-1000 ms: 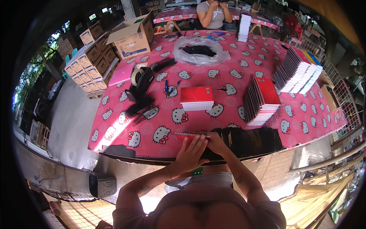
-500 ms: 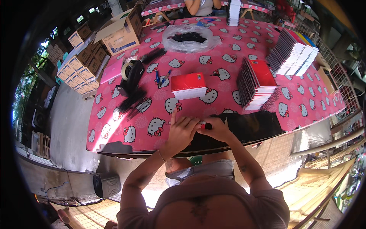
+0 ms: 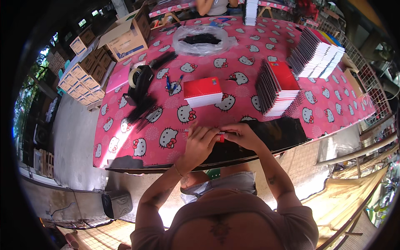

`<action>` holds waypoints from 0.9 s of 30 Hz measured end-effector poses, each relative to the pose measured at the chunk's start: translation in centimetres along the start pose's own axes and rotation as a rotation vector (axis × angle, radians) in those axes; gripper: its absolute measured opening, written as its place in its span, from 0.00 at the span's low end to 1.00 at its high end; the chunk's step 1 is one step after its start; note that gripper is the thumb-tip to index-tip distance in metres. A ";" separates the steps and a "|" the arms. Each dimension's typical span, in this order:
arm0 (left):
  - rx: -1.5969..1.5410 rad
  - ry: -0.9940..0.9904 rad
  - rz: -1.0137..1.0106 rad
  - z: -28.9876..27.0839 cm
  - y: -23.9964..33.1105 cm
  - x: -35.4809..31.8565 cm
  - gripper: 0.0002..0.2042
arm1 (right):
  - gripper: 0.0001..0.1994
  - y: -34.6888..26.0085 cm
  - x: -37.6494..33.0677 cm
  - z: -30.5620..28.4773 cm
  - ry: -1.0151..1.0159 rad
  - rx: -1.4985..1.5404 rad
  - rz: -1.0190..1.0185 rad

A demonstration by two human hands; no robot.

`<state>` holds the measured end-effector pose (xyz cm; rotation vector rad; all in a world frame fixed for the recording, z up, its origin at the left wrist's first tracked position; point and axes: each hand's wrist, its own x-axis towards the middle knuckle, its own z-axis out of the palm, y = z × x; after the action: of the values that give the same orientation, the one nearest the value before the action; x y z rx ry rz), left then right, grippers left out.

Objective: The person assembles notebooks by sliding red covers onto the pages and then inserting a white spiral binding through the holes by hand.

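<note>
My left hand [image 3: 199, 141] and my right hand [image 3: 243, 136] meet at the table's near edge, fingers bent around a small red-covered notebook [image 3: 220, 138]. Most of it is hidden under my fingers; a thin pale edge shows between the hands. What looks like a thin coil pokes out left of my left hand, too small to be sure. Beyond my hands lies a short stack of red-covered notebooks [image 3: 203, 92] with no coil visible. To its right stands a taller stack of spiral-bound red notebooks [image 3: 278, 88].
Loose black spiral coils [image 3: 143, 109] lie left, beside a black tape dispenser [image 3: 142, 81] and pens [image 3: 173, 84]. A plastic bag of black coils [image 3: 203, 39] sits farther back. More notebook stacks [image 3: 317, 54] stand right. Cardboard boxes [image 3: 127, 37] are at left; a person sits across.
My right hand has shifted slightly right and up, its fingers now straighter over the notebook's edge. My left hand stays nearly in place. The whole view has shifted a little.
</note>
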<state>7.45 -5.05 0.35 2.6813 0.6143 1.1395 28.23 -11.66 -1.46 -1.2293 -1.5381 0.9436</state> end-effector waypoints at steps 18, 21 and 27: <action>-0.089 -0.167 0.044 -2.1 -0.6 0.6 0.13 | 0.07 -0.5 0.9 -0.9 -0.132 0.160 0.075; -0.063 -0.178 0.042 -2.0 -0.4 0.6 0.13 | 0.06 -1.0 0.9 -1.2 -0.145 0.115 -0.014; -0.016 -0.234 0.051 -1.8 0.8 0.8 0.13 | 0.08 -2.3 0.7 -0.1 0.083 -0.336 -0.236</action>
<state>6.96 -5.47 2.38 2.7746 0.4988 0.8191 27.63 -11.47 0.83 -1.2630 -1.7773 0.4886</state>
